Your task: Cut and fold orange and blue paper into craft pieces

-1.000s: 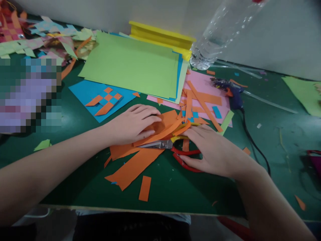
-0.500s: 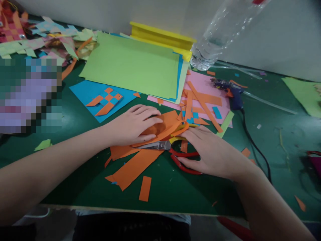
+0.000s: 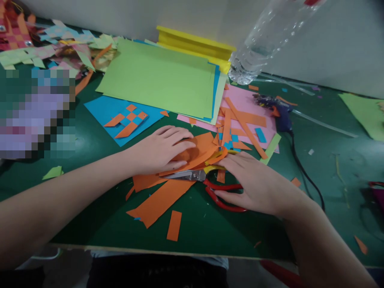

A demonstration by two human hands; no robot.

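My left hand (image 3: 160, 150) lies curled over a folded piece of orange paper (image 3: 200, 147) in the middle of the green table (image 3: 90, 208), pressing and gripping it. My right hand (image 3: 255, 182) rests flat, fingers apart, on the red handles of a pair of scissors (image 3: 223, 196). Its fingertips touch curled orange strips (image 3: 219, 155) beside the left hand. The scissors' metal blades (image 3: 186, 175) point left under the orange paper. Larger orange offcuts (image 3: 159, 202) lie in front of both hands.
A stack of green, blue and yellow sheets (image 3: 159, 78) lies behind the hands, beside a pink sheet (image 3: 240, 104) with orange strips. A woven orange-and-blue piece (image 3: 127, 120) sits on blue paper. A clear plastic bottle (image 3: 261, 44) and a glue gun (image 3: 277, 110) with its cord stand right.
Both hands stay on the orange paper and scissors. My right hand and the scissors have shifted only slightly.
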